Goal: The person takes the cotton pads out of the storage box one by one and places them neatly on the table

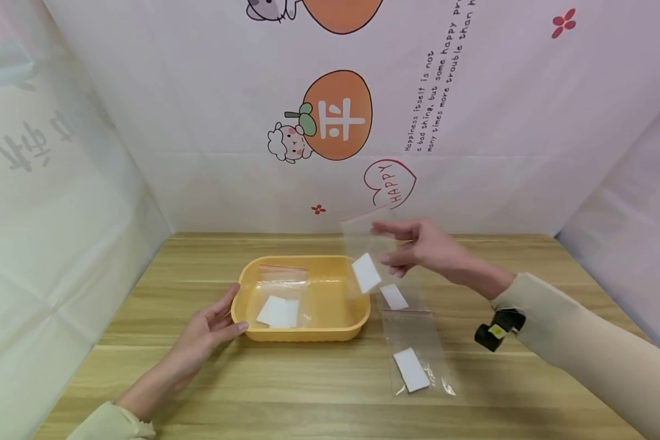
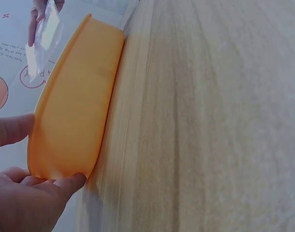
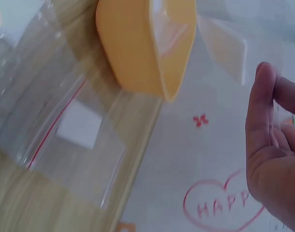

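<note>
My left hand (image 1: 206,330) grips the left end of a yellow plastic tray (image 1: 302,335), its thumb and fingers on the rim and end wall. My right hand (image 1: 426,247) pinches a clear zip-lock bag (image 1: 357,229) by its edge, above the tray's right end. A white rectangular piece (image 1: 366,273) shows in that hanging bag. Inside the tray, at its left, lie clear zip-lock bags with white pieces (image 1: 277,311); how many bags overlap there I cannot tell. In the right wrist view, thumb and forefinger meet on the bag's edge.
Right of the tray, a zip-lock bag (image 1: 412,333) with a white piece (image 1: 411,370) lies flat on the wooden table (image 1: 198,397). Another white piece (image 1: 394,297) in clear plastic lies just behind it. A printed cloth (image 1: 225,122) hangs behind the table.
</note>
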### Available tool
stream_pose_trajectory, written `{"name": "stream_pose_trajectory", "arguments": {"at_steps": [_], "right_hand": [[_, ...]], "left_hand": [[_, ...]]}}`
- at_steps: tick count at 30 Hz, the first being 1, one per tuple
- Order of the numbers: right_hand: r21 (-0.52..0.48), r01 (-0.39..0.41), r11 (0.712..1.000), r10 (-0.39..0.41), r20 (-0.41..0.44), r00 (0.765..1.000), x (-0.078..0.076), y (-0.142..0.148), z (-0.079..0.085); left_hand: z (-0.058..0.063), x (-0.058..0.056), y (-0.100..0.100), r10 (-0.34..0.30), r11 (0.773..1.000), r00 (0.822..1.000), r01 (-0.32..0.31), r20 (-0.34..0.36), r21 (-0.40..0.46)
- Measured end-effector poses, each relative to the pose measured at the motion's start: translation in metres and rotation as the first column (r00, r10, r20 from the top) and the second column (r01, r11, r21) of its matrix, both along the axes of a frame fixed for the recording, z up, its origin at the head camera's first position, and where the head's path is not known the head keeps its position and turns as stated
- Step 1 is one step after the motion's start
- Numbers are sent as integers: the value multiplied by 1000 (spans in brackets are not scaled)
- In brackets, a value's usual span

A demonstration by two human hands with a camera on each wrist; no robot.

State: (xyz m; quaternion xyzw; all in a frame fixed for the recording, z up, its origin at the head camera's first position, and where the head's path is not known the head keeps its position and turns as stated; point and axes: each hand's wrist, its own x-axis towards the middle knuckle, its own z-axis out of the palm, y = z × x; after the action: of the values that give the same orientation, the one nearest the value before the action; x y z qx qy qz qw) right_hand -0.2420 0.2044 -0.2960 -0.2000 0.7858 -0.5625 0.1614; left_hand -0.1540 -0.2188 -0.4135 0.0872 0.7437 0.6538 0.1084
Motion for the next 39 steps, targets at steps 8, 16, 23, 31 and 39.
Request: {"name": "stream_pose_trajectory", "arguments": {"at_steps": [8,16,23,31,39], "right_hand": [[52,16,999,-16,-4,1000,-7,61,-18],[79,51,996,-57,74,996,-20,101,-52],[83,46,996,-55,111,992,-28,124,-73],[170,29,985,-48,106,993,-39,143,-88],[286,20,958,-36,51,998,-38,149,-94]], "left_hand": [[1,0,0,0,1000,1000,0,-8,0],[2,1,0,4,1000,1000,-4,-7,-6],[0,0,0,-10,1000,1000,10,-10,3],[0,0,0,-10,1000,1000,10,-2,2],[1,0,0,-12,1000,1000,12,0,3]]}}
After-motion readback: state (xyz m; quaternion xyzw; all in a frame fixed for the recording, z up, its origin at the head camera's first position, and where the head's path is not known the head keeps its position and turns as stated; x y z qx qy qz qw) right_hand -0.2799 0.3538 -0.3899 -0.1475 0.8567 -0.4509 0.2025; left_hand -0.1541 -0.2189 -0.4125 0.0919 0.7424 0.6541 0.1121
